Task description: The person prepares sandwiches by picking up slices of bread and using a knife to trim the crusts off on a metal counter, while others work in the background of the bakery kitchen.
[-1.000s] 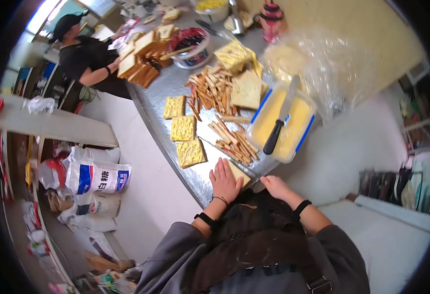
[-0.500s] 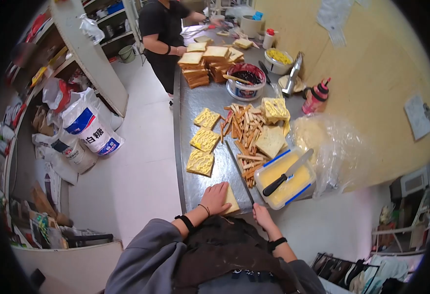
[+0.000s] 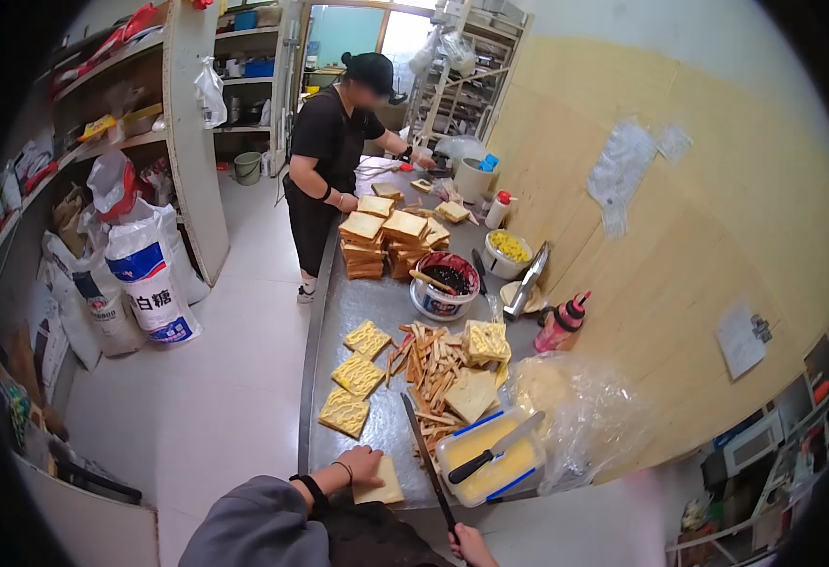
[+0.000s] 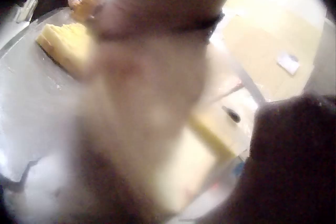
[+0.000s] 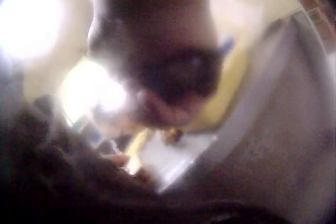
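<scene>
In the head view my left hand [image 3: 362, 465] rests with fairly straight fingers on a crustless bread piece [image 3: 383, 484] at the table's near edge. My right hand [image 3: 472, 546] grips the handle of a long knife [image 3: 420, 441], whose blade points away across the metal table, right of the bread. Beyond the left hand lie several bread pieces with yellow zigzag topping [image 3: 344, 412]. Cut crust strips [image 3: 424, 364] are heaped beside a plain slice [image 3: 471, 395]. The left wrist view shows the left hand [image 4: 152, 103] blurred over the bread; the right hand [image 5: 168, 87] is dark and blurred.
Right of the knife stands a tub of yellow spread [image 3: 518, 467] with a black-handled spatula [image 3: 471, 467] across it. Further back are a dark-red jam tub [image 3: 443, 307], stacked bread [image 3: 362, 255] and a pink bottle [image 3: 561, 326]. Another person [image 3: 329, 161] stands at the far left.
The head view has tilted up and turned, showing more of the far room and wall. The knife has swung from beside the bread's edge to a spot farther right, still gripped. My left hand stays on the bread.
</scene>
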